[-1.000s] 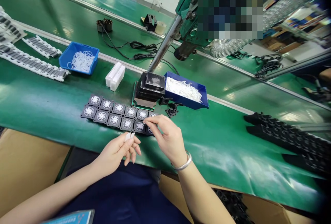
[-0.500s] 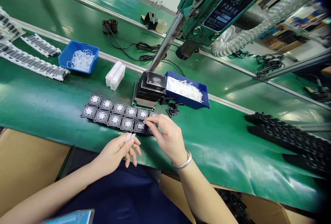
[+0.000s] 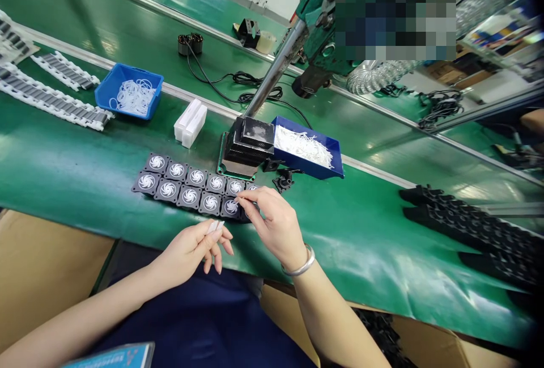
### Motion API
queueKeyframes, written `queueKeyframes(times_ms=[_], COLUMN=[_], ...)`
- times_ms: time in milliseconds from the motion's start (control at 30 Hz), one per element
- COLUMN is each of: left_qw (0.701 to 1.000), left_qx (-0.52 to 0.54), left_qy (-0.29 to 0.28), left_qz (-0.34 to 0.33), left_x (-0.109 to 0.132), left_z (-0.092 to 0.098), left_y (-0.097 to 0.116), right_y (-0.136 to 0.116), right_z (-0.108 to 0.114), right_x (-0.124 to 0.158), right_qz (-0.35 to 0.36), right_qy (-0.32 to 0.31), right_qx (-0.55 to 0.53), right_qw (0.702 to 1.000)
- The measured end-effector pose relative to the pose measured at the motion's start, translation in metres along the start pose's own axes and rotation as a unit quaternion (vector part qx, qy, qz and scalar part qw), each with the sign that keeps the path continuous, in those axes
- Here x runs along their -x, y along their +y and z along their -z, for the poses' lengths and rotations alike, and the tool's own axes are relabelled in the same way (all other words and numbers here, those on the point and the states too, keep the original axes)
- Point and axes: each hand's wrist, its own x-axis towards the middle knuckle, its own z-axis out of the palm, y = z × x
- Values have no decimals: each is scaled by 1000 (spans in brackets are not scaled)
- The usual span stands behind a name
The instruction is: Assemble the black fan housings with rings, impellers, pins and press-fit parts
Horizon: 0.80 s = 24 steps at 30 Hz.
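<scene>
Black square cooling fans (image 3: 189, 195) with white swirled centres lie in two rows on the green bench. My left hand (image 3: 193, 249) is below the rows and pinches a few small white strips (image 3: 216, 226) between thumb and forefinger; its other fingers are loosely curled. Over the right end of the rows, my right hand (image 3: 274, 220) has thumb and forefinger pressed together at a fan (image 3: 230, 207) in the front row. A tiny pale strip shows at those fingertips, mostly hidden. This hand also covers the fans at the right end.
Behind the fans stands a press with a black base block (image 3: 249, 141) and a slanted steel column (image 3: 276, 70). A dark blue bin (image 3: 338, 166) holds white strips; a blue bin (image 3: 104, 93) holds white rings. White blocks (image 3: 191, 121) stand between. Black parts (image 3: 467, 232) lie right.
My hands stay almost in the same place, with the right fingertips still at the same fan. The view has shifted slightly.
</scene>
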Motion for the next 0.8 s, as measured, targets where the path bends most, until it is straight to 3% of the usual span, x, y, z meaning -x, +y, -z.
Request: queueKeyframes(times_ms=[133,267,300,367,433,500,633,800], left_qw=[1000,1000,1000,998,994,990,987,991], left_qx=[11,3,-4,-35,-75,-101,-105,-70], left_qy=[-5,-9,-12,-14,-17,-21,-20,3], left_qz=[-4,-21,-29,-52,-80,-100,-119,-117], left_x=[0,1,1,2,2,2,5,7], left_z=[1,2,2,3,4,5,6,6], left_y=[-1,2,3,5,6,6,4,4], right_y=[-1,-13,-17,-24,-28,-31,-33,-34], right_z=[10,37,40,40,31,17,0,2], right_x=[-4,-10,-10,-9,-7,-4,-1,-10], right_qz=[22,-14,-18,-14,-12,-19,-40,-43], right_qy=[-8,130,124,40,-60,-104,-98,-96], right_qx=[54,71,55,-1,-72,-132,-178,-221], right_qw=[998,989,991,999,996,986,978,970])
